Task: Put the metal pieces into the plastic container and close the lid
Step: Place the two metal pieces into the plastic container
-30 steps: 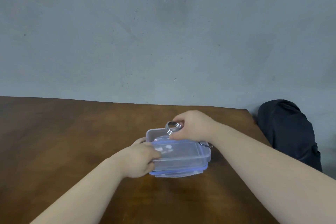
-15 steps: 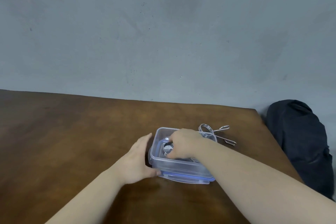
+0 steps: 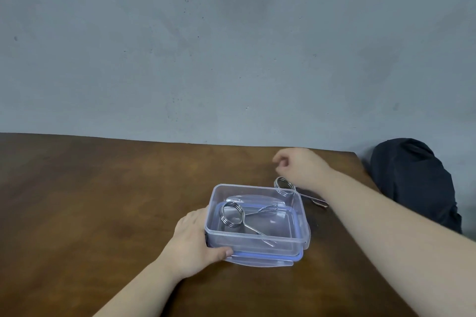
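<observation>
A clear plastic container (image 3: pixel 257 237) sits open on the wooden table, standing on its blue-rimmed lid (image 3: pixel 268 260). Inside it lies one metal coil spring piece (image 3: pixel 231 213) with two long wire legs. My left hand (image 3: pixel 195 242) grips the container's left wall, thumb on the front corner. A second metal coil piece (image 3: pixel 283 185) lies on the table just behind the container's right back corner, its legs running right. My right hand (image 3: pixel 301 167) hovers just above and behind that piece, fingers loosely curled, holding nothing.
The brown wooden table (image 3: pixel 103 201) runs to a grey wall behind. Its right edge is close to the container. A dark cloth bag or garment (image 3: pixel 414 180) sits beyond the table's right edge.
My right hand dropped the first metal piece into the container, then drew out and moved back right over the second piece. The left hand kept hold of the container.
</observation>
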Demonstrator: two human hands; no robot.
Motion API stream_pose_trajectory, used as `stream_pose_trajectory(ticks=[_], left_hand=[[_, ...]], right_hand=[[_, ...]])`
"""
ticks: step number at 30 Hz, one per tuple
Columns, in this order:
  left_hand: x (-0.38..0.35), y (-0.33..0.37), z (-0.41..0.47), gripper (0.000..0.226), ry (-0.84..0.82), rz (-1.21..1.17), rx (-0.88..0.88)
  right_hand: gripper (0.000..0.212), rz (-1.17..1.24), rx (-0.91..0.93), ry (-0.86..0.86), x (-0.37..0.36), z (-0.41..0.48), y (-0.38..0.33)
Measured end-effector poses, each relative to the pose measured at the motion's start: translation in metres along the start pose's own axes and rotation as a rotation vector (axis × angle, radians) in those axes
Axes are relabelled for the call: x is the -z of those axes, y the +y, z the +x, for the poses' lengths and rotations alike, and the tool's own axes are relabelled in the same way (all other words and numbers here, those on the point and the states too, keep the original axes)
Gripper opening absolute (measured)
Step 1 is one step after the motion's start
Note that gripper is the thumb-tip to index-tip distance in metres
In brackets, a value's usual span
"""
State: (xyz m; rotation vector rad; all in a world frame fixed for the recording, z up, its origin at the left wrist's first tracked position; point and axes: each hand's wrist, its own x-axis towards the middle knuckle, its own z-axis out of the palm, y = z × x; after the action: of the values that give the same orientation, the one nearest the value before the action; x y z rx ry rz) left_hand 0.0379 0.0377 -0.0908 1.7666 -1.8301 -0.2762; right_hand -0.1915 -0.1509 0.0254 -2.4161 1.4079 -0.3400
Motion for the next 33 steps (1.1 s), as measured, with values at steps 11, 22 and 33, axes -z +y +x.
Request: stream_pose_trajectory(ticks=[11, 22, 33], left_hand=[[0.003, 0.005, -0.001, 0.094, -0.024, -0.004, -0.013], [-0.003, 0.002, -0.001, 0.098, -0.028, 0.024, 0.002], [-0.013, 0.002, -0.003, 0.084, -0.006, 0.003, -0.023]], right_hand=[[0.086, -0.161, 0.041, -0.379, -0.039, 0.038, 0.064], [0.038, 0.387, 0.090, 0.094, 0.029, -0.004, 0.006], [0.037, -0.069, 0.251, -0.217, -0.033, -0.053, -0.055]])
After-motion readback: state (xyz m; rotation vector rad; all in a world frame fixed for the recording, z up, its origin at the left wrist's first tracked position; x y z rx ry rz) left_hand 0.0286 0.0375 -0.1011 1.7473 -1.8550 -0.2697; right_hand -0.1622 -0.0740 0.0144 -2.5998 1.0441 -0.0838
